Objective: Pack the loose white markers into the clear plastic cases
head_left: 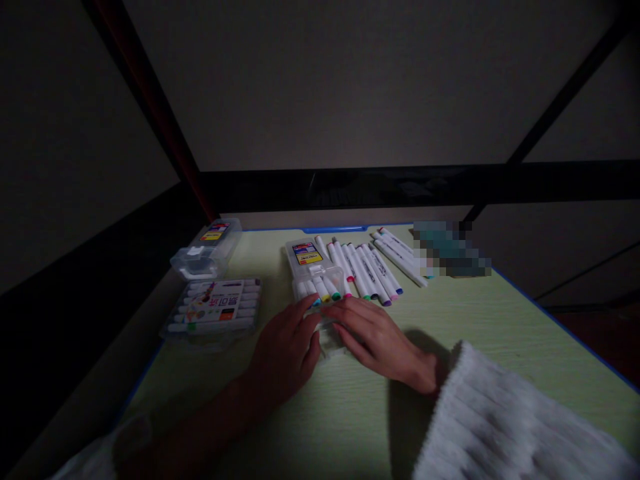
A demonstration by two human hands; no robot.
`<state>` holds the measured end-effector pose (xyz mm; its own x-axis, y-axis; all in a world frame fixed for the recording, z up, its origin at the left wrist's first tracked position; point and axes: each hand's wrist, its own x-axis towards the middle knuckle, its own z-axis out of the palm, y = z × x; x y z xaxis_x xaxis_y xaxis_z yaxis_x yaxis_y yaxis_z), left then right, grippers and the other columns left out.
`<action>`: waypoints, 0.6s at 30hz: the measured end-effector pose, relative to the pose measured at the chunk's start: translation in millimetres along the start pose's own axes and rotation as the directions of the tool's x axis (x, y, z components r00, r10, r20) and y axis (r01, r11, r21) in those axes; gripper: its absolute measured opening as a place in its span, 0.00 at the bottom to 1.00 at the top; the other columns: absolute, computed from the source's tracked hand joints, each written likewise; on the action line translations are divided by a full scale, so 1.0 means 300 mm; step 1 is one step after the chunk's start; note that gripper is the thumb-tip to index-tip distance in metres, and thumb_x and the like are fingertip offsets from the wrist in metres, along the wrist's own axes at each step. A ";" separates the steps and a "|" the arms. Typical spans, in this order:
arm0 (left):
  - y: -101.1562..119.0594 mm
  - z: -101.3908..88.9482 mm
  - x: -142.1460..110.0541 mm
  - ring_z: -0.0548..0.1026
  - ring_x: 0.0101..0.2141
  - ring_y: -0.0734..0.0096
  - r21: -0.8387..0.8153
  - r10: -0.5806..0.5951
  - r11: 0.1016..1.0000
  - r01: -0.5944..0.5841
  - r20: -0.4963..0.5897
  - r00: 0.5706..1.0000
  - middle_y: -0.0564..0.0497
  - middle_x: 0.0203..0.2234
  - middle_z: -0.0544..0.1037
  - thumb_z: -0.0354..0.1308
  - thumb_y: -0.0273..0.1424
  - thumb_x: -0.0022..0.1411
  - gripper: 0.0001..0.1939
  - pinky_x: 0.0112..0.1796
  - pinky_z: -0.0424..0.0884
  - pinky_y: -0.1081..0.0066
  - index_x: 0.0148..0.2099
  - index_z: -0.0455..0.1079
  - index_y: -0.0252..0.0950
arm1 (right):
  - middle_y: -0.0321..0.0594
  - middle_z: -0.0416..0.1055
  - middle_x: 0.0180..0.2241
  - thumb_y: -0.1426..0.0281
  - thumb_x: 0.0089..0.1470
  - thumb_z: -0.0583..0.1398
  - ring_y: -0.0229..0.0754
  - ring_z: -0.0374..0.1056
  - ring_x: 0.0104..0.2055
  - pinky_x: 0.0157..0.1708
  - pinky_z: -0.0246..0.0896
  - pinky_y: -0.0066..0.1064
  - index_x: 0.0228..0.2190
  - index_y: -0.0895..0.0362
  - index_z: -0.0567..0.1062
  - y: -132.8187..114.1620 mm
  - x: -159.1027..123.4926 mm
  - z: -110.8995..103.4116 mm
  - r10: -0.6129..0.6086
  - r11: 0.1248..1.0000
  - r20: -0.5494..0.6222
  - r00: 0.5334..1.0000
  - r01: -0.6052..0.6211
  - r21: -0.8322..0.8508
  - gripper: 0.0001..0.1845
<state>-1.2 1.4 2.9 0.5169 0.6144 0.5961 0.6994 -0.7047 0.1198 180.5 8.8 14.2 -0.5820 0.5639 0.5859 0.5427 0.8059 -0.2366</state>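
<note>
A clear plastic marker case (295, 272) with a yellow, blue and red label lies in the middle of the table. Several white markers (327, 288) with coloured ends show inside it, yellow and green among them. My left hand (287, 343) holds the near left side of the case, thumb toward me and fingers bent over it. From the right, my right hand (373, 337) lies over the near part of the same case, fingers curved onto it. The hands nearly meet and hide part of the case between them.
Several loose white markers (367, 273) lie behind my right hand, and others (400, 257) farther right. At left are a filled marker case (220, 307) and another clear case (203, 260). A blurred-out greenish object (450, 248) sits at the back right of the table (500, 340).
</note>
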 end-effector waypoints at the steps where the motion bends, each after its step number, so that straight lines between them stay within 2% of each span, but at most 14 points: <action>1: 0.001 -0.001 0.000 0.69 0.45 0.61 -0.008 0.007 1.000 -0.007 -0.016 1.000 0.41 0.47 0.68 0.49 0.22 0.56 0.09 0.43 0.70 0.62 0.41 0.63 0.33 | 0.45 0.69 0.31 0.74 0.57 0.48 0.42 0.64 0.34 0.34 0.65 0.36 0.39 0.62 0.68 0.003 0.000 -0.004 -0.013 1.000 -0.017 1.000 0.013 -0.016 0.12; 10: 0.002 -0.004 -0.003 0.71 0.36 0.68 -0.122 0.087 0.987 -0.101 -0.115 0.989 0.42 0.42 0.70 0.51 0.20 0.55 0.08 0.37 0.71 0.66 0.39 0.62 0.33 | 0.44 0.70 0.29 0.75 0.55 0.48 0.41 0.64 0.31 0.30 0.61 0.33 0.39 0.61 0.68 0.035 -0.001 -0.061 -0.079 0.985 -0.114 0.990 0.060 -0.163 0.12; 18: 0.006 -0.011 -0.003 0.70 0.34 0.70 -0.167 0.099 0.979 -0.114 -0.096 0.990 0.44 0.41 0.71 0.49 0.20 0.56 0.08 0.36 0.71 0.69 0.38 0.62 0.34 | 0.44 0.69 0.31 0.76 0.54 0.49 0.41 0.63 0.31 0.29 0.59 0.33 0.40 0.60 0.68 0.079 -0.004 -0.088 -0.010 0.975 -0.130 0.992 -0.019 -0.223 0.13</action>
<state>-2.0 -1.7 5.1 0.5338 0.5047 0.6785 0.5435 -0.8194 0.1819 210.1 22.3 28.5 -0.5043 0.5273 0.6838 0.6748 0.7348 -0.0689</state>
